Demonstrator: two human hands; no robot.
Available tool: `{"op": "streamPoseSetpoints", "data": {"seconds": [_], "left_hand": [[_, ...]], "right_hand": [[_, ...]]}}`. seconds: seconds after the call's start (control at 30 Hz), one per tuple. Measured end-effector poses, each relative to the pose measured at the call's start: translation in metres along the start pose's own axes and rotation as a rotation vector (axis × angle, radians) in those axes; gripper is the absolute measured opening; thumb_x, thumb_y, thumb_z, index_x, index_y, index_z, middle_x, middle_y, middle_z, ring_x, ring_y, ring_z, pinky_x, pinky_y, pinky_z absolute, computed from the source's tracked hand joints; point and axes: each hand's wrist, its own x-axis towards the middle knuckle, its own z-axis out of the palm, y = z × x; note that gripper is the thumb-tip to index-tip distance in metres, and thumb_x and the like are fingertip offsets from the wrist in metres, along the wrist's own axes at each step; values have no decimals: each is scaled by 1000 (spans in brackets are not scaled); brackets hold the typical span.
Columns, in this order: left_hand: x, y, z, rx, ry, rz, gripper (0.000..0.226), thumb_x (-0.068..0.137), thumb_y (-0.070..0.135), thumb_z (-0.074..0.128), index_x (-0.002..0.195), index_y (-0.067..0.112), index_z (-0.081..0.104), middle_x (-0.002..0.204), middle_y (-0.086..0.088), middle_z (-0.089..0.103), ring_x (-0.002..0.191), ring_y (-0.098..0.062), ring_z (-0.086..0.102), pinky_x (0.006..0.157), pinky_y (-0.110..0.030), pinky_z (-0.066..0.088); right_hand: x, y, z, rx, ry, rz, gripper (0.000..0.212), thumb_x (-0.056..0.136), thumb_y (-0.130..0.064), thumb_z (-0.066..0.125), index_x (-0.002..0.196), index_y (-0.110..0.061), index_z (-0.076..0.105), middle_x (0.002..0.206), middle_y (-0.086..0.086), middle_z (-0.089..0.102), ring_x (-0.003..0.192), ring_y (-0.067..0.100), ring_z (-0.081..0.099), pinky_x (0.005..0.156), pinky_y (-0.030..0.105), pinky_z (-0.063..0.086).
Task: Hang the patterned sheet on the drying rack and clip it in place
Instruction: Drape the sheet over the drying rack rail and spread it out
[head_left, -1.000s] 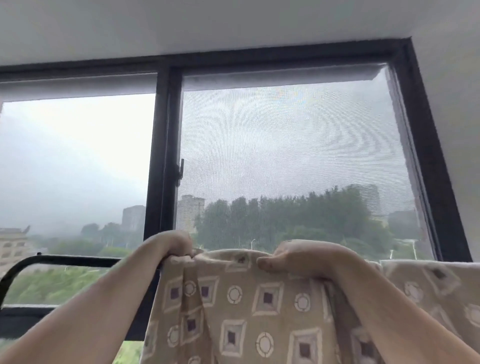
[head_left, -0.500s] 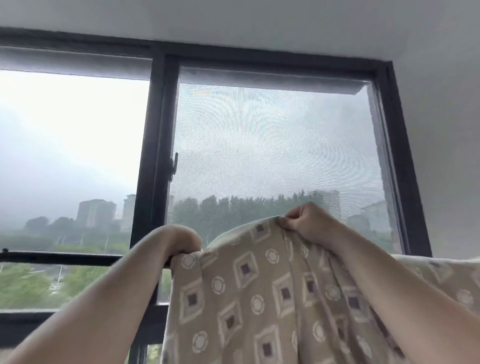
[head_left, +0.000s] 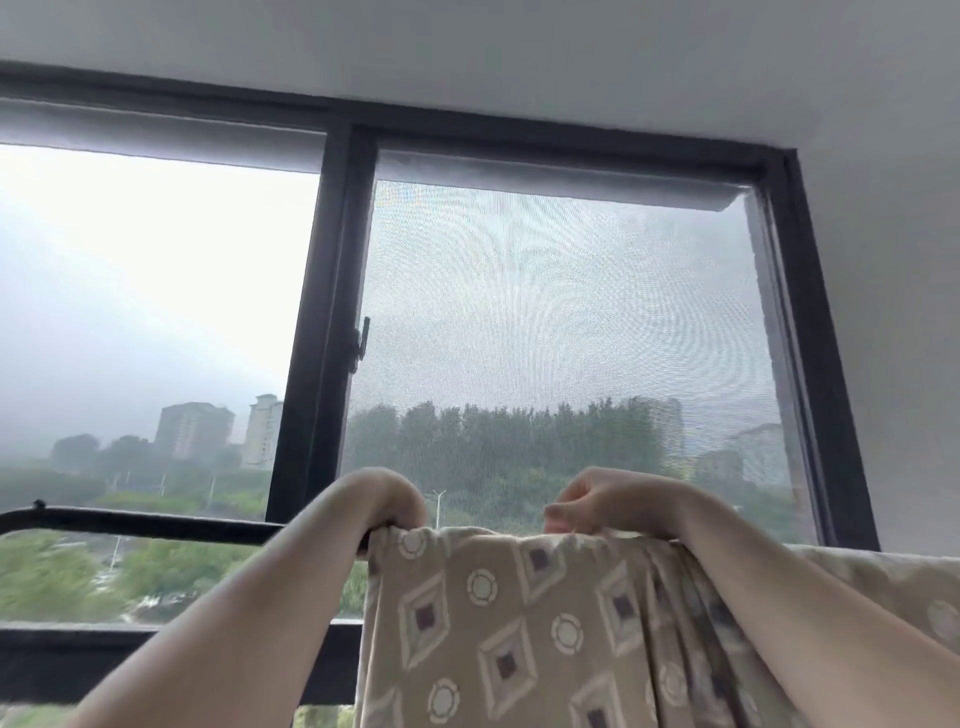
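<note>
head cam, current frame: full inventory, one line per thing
sheet: 1, beige with square and ring pattern, bottom centre to right edge
rack bar: 1, black, lower left, runs behind the left hand
window frame: 1, black, across the middle
screen: 1, grey mesh, right pane
handle: 1, black, on the centre post
buildings: several, grey, outside
trees: a row, green, outside
left hand: 1, grips the sheet's top left corner
right hand: 1, pinches the sheet's top edge

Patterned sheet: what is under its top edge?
Only the black rack bar beyond the left hand shows. Under the patterned sheet, toward the right hand, any support is covered.
</note>
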Motion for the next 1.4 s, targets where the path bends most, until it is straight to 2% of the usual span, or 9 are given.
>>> {"op": "streamPoseSetpoints", "data": {"seconds": [0.1,0.27,0.4,0.53,0.8,0.93,1.03,1.23,1.4], "left_hand": [[-1,6,0,27,-26,1,22,93,4,40,76,4,54,66,-4,48,31,-5,44,34,-18,38],[-9,9,3,-12,74,-3,32,92,5,41,119,-2,56,88,-8,61,51,-9,52,44,-19,43],[-31,-4,11,-334,833,16,11,82,9,51,72,11,56,74,-1,62,55,-11,49,45,-25,41],[-69,-21,64,-702,1427,179,13,84,21,57,72,23,55,65,9,60,61,-8,56,56,-26,43],[-53,-23,115,-1378,1037,223,11,89,12,59,79,12,56,79,-10,67,71,-25,66,70,-44,56],[-62,-25,114,-1843,364,441,25,94,15,48,94,0,68,79,-17,71,64,-26,67,60,-34,54],[-64,-30,126,-1970,-74,608,42,81,32,61,103,-2,72,95,-23,70,82,-36,65,78,-42,52],[-51,-53,138,-2071,-60,800,63,53,13,88,110,-4,69,100,-25,70,86,-38,68,79,-48,54],[-54,-66,121,-2035,216,658,15,76,13,58,83,0,59,64,-17,63,49,-25,62,48,-30,54]], "right_hand": [[-18,-38,10,77,-82,-74,63,77,-77,53,83,-19,75,80,0,70,72,20,60,72,30,50],[-17,-66,45,-280,13,-118,47,94,-65,37,72,-29,58,69,-16,58,68,2,54,60,22,41],[-16,-70,47,-266,38,-117,47,96,-61,39,70,-27,56,64,-13,53,61,1,48,58,22,38],[-12,-70,50,-257,59,-130,49,96,-60,39,74,-23,60,66,-10,57,66,8,53,64,28,43],[0,-58,49,-218,88,-92,54,95,-62,42,95,-16,70,96,0,73,92,18,67,85,35,53],[0,-57,49,-181,88,-86,58,93,-64,42,97,-15,72,97,1,74,92,18,68,84,33,53],[0,-57,49,-162,95,-87,60,92,-67,41,93,-15,72,93,-1,74,89,17,68,83,32,53],[3,-53,49,-152,85,-61,49,92,-62,47,67,-24,64,67,-12,64,69,7,60,63,26,46],[7,-51,49,-168,87,-74,47,93,-62,45,77,-22,66,79,-8,67,79,12,63,74,31,49]]}}
